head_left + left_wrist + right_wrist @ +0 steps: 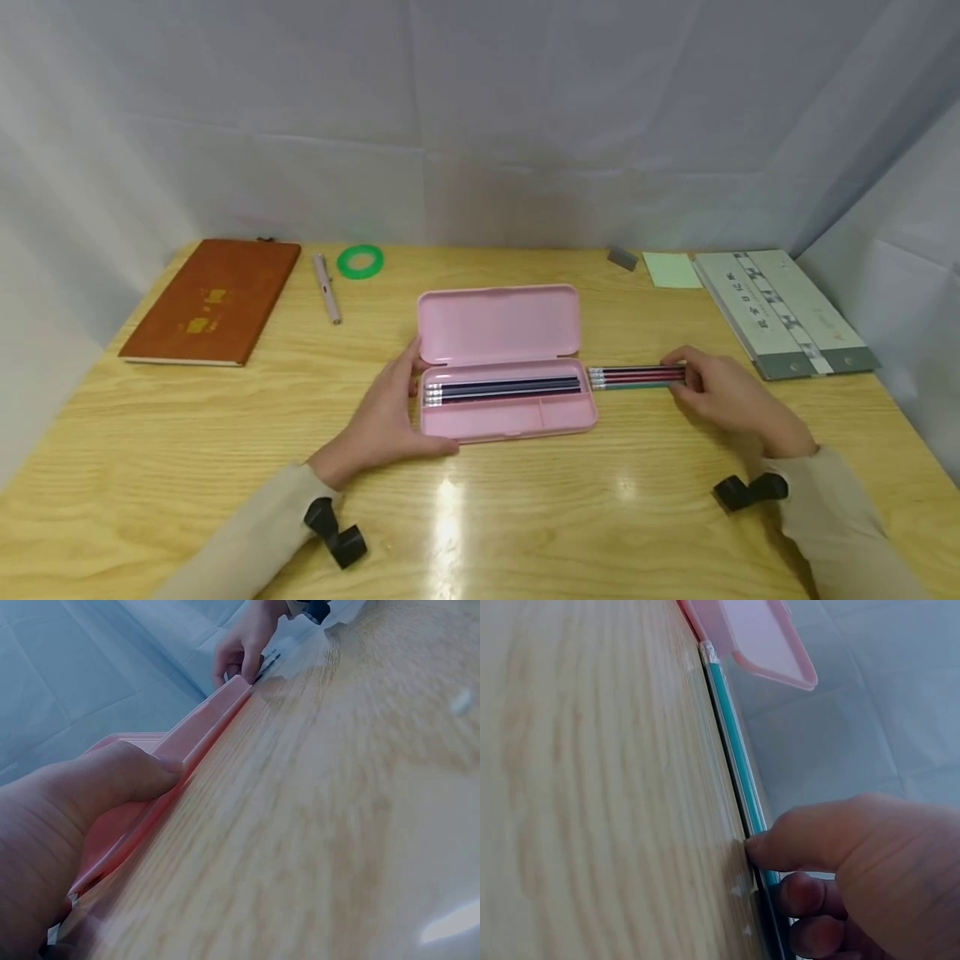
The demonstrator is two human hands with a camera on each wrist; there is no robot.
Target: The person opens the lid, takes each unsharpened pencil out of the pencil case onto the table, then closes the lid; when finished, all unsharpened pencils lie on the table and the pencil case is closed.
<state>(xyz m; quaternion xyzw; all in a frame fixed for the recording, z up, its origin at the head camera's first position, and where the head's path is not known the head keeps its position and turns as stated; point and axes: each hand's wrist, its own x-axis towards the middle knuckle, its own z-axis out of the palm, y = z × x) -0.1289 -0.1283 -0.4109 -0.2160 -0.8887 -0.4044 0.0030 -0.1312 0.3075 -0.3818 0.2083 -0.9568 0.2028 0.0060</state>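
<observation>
A pink pencil case (483, 421) lies with its lid (498, 325) up and tilted back. Several dark pencils (510, 389) rest side by side in its long rear compartment, silver ends to the left. My left hand (386, 412) holds the case's left end, the thumb (139, 776) along the front wall and the fingers behind. Just right of the case lies a row of pencils (633, 377), dark, red and teal, silver ends toward it. My right hand (723, 396) pinches their right ends between thumb (799, 844) and fingers. In the right wrist view the teal pencil (735, 746) is nearest.
At the back left lie a brown notebook (217, 300), a pale pen (326, 287) and a green tape ring (360, 262). A grey eraser (622, 258), green sticky notes (672, 270) and a pale grey notebook (780, 308) lie at the back right. A cloth hangs behind the table.
</observation>
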